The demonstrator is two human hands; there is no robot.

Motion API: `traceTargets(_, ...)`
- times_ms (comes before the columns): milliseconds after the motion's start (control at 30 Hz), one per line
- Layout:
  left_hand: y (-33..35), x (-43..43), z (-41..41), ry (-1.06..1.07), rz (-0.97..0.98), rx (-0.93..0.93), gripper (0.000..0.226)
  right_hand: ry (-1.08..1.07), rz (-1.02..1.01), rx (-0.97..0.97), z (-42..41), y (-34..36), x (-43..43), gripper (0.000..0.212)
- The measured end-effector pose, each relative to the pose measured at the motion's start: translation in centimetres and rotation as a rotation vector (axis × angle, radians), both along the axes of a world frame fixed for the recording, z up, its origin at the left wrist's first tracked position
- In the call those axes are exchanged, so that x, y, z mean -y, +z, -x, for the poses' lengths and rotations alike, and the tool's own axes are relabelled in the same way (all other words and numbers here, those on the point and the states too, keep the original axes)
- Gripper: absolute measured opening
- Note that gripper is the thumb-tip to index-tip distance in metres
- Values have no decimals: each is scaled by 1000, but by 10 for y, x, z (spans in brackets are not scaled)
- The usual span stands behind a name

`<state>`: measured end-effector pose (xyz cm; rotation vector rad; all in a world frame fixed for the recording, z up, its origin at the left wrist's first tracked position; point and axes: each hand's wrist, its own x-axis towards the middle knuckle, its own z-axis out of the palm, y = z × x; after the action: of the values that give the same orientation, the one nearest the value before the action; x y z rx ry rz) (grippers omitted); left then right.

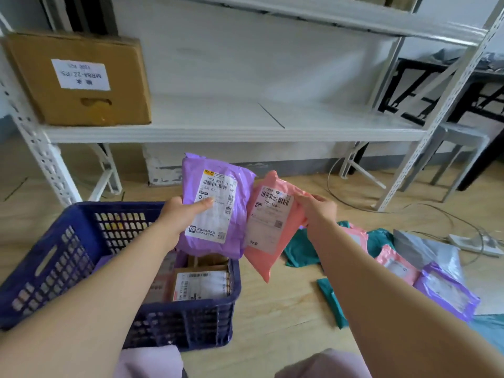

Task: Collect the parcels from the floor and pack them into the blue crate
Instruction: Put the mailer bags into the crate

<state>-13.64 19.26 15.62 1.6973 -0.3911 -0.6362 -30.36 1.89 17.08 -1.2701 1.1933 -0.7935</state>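
Note:
My left hand [181, 214] grips a purple parcel [234, 230] with a white label, held above the far right corner of the blue crate [68, 257]. Just to its right, my right hand [317, 210] pinches a pink parcel [261, 257] by its upper right edge, hanging above the floor beside the crate. Inside the crate lie brown cardboard parcels [200, 282] with labels. Several parcels remain on the floor at the right: teal ones [300, 253], a pink one [398, 266], a purple one [447, 293] and a grey one [431, 252].
A white metal shelf rack [231, 129] stands behind the crate, with a brown cardboard box [79, 77] on its left end. Cables and a power strip [476, 245] lie on the wooden floor at the right. A grey stool [458, 151] stands beyond the rack.

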Motion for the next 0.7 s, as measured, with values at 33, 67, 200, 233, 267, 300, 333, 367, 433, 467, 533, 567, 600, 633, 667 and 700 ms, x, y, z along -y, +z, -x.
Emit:
traceTargets(33,3,-8,-5,17,8,8,27,10,6,5,-9,2,-5,24)
traceTargets(67,6,-15,-11,32,10,17,26,24,8,12,-17,3,-11,23)
traceTargets(200,7,-44,-44,107,1,58,19,131,28,10,-62,1,-32,18)
traceTargets(233,4,-53,-53,127,-7,58,18,157,26,4,-74,-1,-37,16)
traceTargets(267,-1,-61,-62,149,-17,52,20,181,19,-1,-87,-5,-42,13)
traceTargets(300,-7,-69,-71,165,-26,43,23,204,8,-9,-98,-9,-47,10)
traceTargets(333,-14,-77,-80,183,-32,31,24,227,-1,-22,-110,-15,-52,7)
traceTargets(367,-20,-85,-87,202,-31,18,23,246,-7,-33,-121,-21,-58,6)
traceTargets(433,-36,-99,-103,248,-32,-13,23,278,-12,-45,-143,-34,-68,7)
traceTargets(467,-43,-104,-111,265,-38,-25,23,291,-18,-49,-154,-41,-72,8)
traceTargets(533,-57,-114,-125,284,-51,-33,14,307,-39,-53,-173,-54,-81,6)
traceTargets(567,-63,-118,-132,287,-55,-36,9,310,-48,-51,-182,-60,-84,5)
traceTargets(600,-69,-121,-139,298,-59,-45,7,311,-55,-47,-192,-66,-87,7)
traceTargets(633,-75,-125,-147,307,-66,-53,7,316,-60,-44,-201,-72,-90,9)
traceTargets(667,-82,-128,-155,319,-71,-61,7,326,-60,-49,-211,-79,-92,10)
traceTargets(700,-89,-132,-163,327,-81,-62,8,334,-58,-61,-221,-86,-94,11)
